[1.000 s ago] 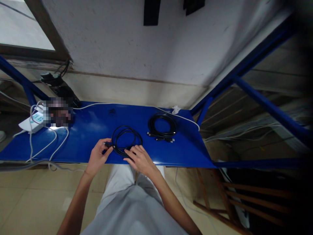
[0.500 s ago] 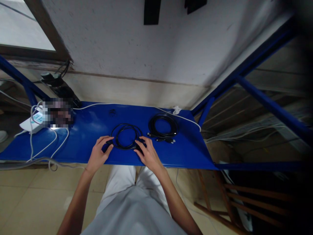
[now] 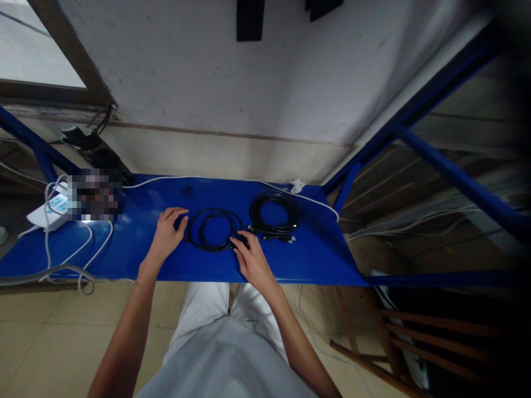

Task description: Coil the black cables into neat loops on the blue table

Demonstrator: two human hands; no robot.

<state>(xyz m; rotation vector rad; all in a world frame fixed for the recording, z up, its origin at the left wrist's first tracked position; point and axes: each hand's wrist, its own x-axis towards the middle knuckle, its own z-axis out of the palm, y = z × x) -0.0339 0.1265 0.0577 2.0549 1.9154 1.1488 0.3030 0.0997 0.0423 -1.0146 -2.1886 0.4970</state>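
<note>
A black cable coil (image 3: 213, 228) lies flat on the blue shelf board (image 3: 141, 249) in front of me. My left hand (image 3: 166, 236) rests at the coil's left edge, fingers curled onto the cable there. Near the coil's lower right edge, my right hand (image 3: 251, 260) presses its fingertips on the cable. A second black coil (image 3: 274, 215) with its plug ends lies just to the right, untouched.
A white power strip (image 3: 48, 209) with white cords (image 3: 83, 246) sits at the shelf's left end beside a blurred patch. A white cable (image 3: 249, 182) runs along the back edge. Blue rack posts (image 3: 415, 110) rise on the right; wooden slats (image 3: 394, 342) lie lower right.
Both hands have slid the near coil away from the front edge toward the middle of the shelf. The left hand has moved up and left along the coil's side.
</note>
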